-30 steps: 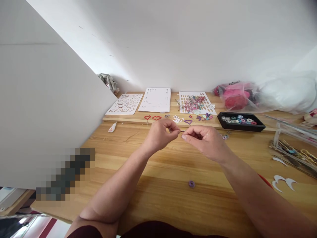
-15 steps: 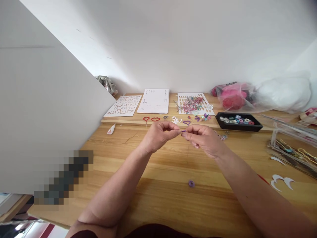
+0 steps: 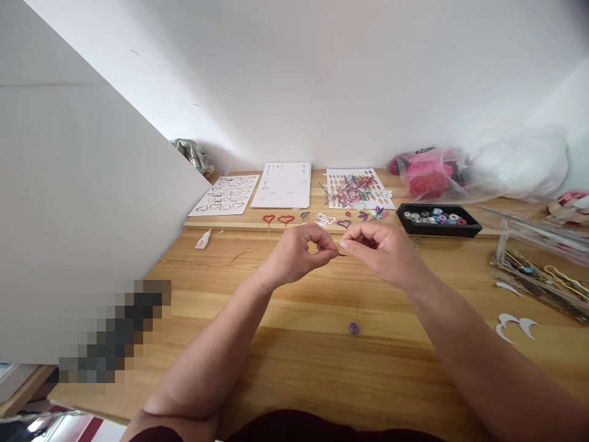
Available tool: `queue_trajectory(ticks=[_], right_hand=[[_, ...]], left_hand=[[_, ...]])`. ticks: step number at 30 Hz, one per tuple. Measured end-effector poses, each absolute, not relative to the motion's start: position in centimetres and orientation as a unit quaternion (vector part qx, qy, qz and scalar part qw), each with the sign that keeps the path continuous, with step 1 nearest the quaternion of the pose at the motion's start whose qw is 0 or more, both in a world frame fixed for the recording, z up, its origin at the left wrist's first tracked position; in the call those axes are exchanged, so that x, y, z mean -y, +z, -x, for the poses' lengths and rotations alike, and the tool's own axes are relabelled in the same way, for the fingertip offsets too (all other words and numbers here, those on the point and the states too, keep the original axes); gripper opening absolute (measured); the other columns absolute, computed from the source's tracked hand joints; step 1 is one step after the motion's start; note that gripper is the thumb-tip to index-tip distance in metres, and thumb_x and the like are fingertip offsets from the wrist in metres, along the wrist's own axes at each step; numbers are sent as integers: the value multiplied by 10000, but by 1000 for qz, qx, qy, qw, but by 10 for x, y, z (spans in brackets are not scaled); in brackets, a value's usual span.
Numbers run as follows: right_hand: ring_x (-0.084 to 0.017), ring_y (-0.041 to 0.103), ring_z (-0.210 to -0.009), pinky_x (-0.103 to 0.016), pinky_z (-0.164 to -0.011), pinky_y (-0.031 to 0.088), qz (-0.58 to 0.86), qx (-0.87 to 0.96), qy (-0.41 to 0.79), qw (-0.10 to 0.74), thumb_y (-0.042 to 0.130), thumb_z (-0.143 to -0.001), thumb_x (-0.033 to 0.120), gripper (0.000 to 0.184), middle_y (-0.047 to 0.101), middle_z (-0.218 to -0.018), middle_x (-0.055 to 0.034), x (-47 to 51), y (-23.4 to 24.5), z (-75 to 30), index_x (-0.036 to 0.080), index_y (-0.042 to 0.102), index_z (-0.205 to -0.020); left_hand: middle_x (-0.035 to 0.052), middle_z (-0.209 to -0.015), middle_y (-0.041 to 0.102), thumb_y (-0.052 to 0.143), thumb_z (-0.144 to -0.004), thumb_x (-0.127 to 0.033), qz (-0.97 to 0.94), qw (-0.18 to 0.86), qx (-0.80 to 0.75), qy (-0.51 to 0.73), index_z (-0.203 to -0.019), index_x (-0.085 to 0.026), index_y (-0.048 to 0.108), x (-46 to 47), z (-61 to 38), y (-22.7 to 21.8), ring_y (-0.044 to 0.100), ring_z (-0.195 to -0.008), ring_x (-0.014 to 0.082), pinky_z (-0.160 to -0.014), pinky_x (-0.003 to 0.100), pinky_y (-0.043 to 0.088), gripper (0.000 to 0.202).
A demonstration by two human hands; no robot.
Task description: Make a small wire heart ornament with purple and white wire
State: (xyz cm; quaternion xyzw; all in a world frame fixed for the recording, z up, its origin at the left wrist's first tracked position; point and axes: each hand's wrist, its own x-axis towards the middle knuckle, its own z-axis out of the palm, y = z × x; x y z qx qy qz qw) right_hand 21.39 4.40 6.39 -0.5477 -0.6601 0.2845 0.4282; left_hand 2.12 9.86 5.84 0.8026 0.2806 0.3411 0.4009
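Thumb and forefinger of my left hand [image 3: 309,252] are pinched on a thin wire with a dark purple stretch [image 3: 342,255] jutting out to the right. My right hand [image 3: 380,252] is close by, its thumb and forefinger pressed together just above the purple end. Whatever those right fingertips hold is too fine to make out. On the table below lies a small purple thread bobbin [image 3: 354,328], from which a faint thread rises toward the hands.
Along the back ledge are heart-cutout card [image 3: 224,195], white sheets [image 3: 283,184], a punched card with wire flowers [image 3: 354,188], red outline shapes [image 3: 286,219] and a black bobbin tray [image 3: 438,221]. A glue bottle [image 3: 203,239] lies left; white crescents [image 3: 508,320] and a clear box [image 3: 543,245] are right.
My right fingertips have lifted slightly above the purple piece, and their other fingers have curled in. My left hand keeps its pinch. The view has shifted a little.
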Motion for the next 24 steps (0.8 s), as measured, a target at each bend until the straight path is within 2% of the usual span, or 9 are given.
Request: queue_trajectory(ticks=[6, 9, 14, 18, 21, 24], right_hand=[[-71, 346, -486, -254, -460, 226, 506, 560, 454, 474, 754, -756, 443, 282, 529, -603, 34, -57, 52, -217, 174, 676, -782], [-60, 351, -464, -240, -437, 213, 501, 506, 513, 479, 791, -711, 442, 310, 565, -621, 30, -57, 45, -210, 175, 653, -786], [-72, 378, -469, -246, -447, 252, 535, 572, 441, 439, 720, -787, 435, 277, 597, -621, 6, -50, 45, -198, 166, 664, -755], [-88, 378, -506, -254, -474, 262, 552, 630, 337, 430, 676, -829, 386, 223, 536, -592, 26, -42, 55, -199, 177, 660, -755], [-90, 361, -509, -260, -474, 246, 554, 648, 299, 429, 668, -832, 352, 187, 483, -573, 39, -41, 60, -205, 187, 655, -745], [-93, 353, -513, -264, -475, 238, 548, 647, 311, 429, 668, -828, 349, 179, 467, -569, 39, -44, 62, -212, 191, 662, -743]], left_hand=[[40, -804, 680, 726, -805, -345, -726, 517, -277, 360, -796, -143, 698, -102, -20, 57, 590, -735, 124, -696, 263, 452, 204], [26, -785, 674, 752, -777, -358, -679, 534, -307, 399, -771, -145, 684, -105, -23, 53, 581, -720, 115, -711, 266, 458, 224], [30, -805, 693, 727, -772, -270, -697, 401, -387, 451, -737, -156, 690, -107, -26, 49, 612, -776, 143, -778, 290, 486, 125], [38, -832, 697, 678, -794, -185, -780, 292, -338, 438, -721, -169, 686, -105, -25, 50, 627, -818, 158, -803, 296, 485, 75], [47, -854, 699, 659, -817, -170, -821, 300, -280, 398, -728, -169, 686, -102, -23, 54, 633, -823, 153, -800, 287, 483, 94], [51, -866, 707, 656, -837, -195, -827, 351, -252, 359, -733, -171, 691, -98, -22, 59, 638, -832, 152, -808, 283, 488, 112]])
